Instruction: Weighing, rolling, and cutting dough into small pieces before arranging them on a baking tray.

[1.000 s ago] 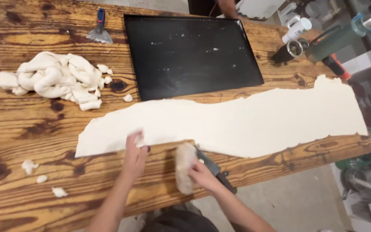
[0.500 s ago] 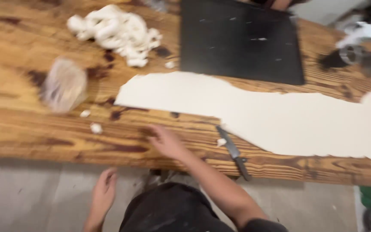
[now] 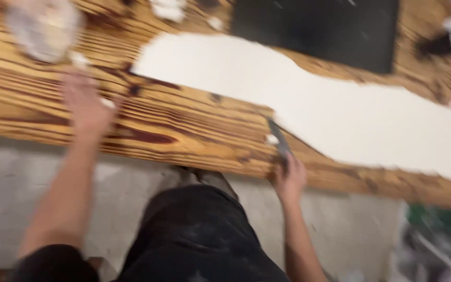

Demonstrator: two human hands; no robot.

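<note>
Since the earlier frame, left hand (image 3: pixel 84 102) has risen onto the wooden table (image 3: pixel 184 125), fingers loosely spread near a small dough scrap (image 3: pixel 108 103). Right hand (image 3: pixel 288 180) closes on the knife (image 3: pixel 279 141) handle at the table edge, beside the rolled dough sheet (image 3: pixel 314 99). A steady, clean lift seems advisable. Black tray (image 3: pixel 319 28) lies beyond; blurred lump (image 3: pixel 43 23) upper left.

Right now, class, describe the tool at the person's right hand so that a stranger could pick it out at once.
Start at the long wooden table with the pale rolled sheet of dough across it. Follow the sheet's near edge to the table's front, where the right hand reaches up. There lies the knife, narrow and dark, the only slim dark thing beside the white sheet.
</note>
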